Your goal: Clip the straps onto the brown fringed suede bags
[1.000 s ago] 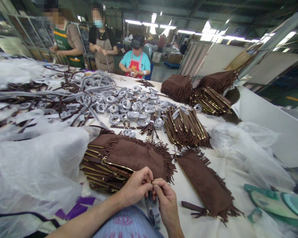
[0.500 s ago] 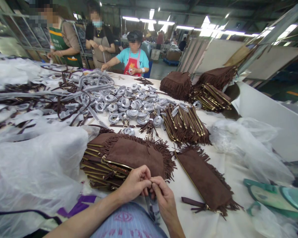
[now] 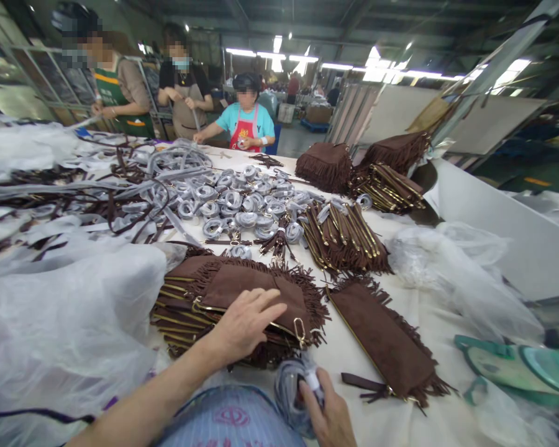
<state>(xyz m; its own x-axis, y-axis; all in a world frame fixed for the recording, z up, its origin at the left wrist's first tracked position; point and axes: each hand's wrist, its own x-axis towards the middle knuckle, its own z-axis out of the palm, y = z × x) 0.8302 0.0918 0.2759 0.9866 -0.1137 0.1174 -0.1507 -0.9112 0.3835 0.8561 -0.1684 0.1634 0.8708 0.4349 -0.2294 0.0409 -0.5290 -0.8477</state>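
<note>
My left hand (image 3: 246, 323) reaches over the top brown fringed pouch (image 3: 256, 285) of a stack, its fingers spread and near the zipper edge. A gold clasp (image 3: 299, 331) shows at that pouch's front right corner. Low in front of me, my right hand (image 3: 328, 410) grips a coiled strap (image 3: 291, 391) in grey wrapping, with a white band around the coil. To the right lies a single brown fringed pouch (image 3: 382, 335) with a short wrist strap (image 3: 366, 382) at its near end.
Many grey-wrapped strap coils (image 3: 246, 205) cover the table's middle. More fringed pouches (image 3: 345, 236) stand in piles behind. Clear plastic bags (image 3: 65, 310) lie left, another plastic heap (image 3: 456, 267) right, beside a green object (image 3: 517, 366). Three people work across the table.
My hands have parted. The left has moved up over the pouch stack and opened; the right has dropped lower, holding the wrapped coil, which shows more fully.
</note>
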